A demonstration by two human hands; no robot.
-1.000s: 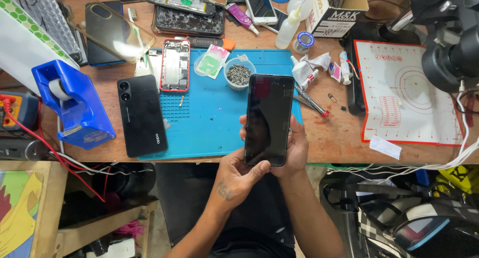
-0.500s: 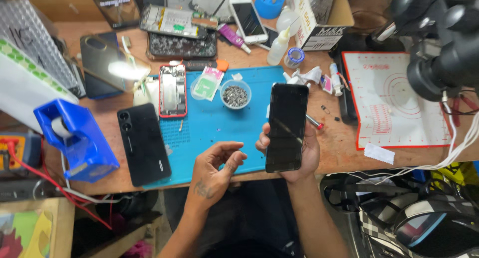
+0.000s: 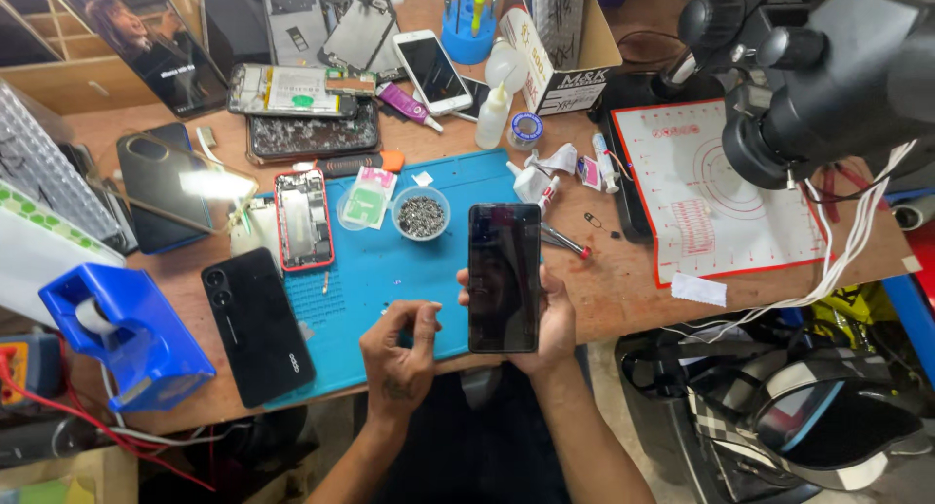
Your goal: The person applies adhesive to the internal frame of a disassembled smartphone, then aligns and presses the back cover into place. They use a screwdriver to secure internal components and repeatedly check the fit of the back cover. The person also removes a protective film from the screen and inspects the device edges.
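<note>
Two bare hands work at the surface's near edge: right hand (image 3: 545, 324), grip shut round a slim black glass-fronted smartphone (image 3: 504, 277), screen up, just above the blue rubber repair mat (image 3: 390, 280); left hand (image 3: 399, 353) beside it, fingers loosely curled, holding nothing. Farther left on the wooden surface (image 3: 623, 290) lies a black phone w/ dual rear cameras (image 3: 257, 326); farther back sits a small clear bowl of screws (image 3: 421, 215) & an opened red-framed phone (image 3: 303, 219).

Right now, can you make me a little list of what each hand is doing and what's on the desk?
right hand: holds a black phone upright, dark screen facing up
left hand: empty, fingers pinched, beside the phone
mat: blue, under the hands
bowl: small, full of screws
second phone: black, face down on the mat's left edge
</note>
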